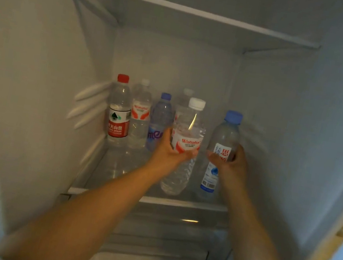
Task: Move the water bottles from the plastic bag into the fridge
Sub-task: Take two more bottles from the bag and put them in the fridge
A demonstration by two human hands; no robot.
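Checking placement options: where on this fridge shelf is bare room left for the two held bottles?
Bare glass shelf lies right of the back row, up to the right wall. Crowded: back left, from the red-capped bottle to the blue-capped purple-label bottle. The front left strip is also bare.

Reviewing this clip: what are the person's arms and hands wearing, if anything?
Both forearms are bare up to the frame's bottom edge; no sleeves show. The left hand and right hand have no gloves, and no watch, bracelet or ring is visible from this view.

Two hands [169,150] [232,163] gripping upright water bottles [185,146] [219,152] inside fridge [40,61]
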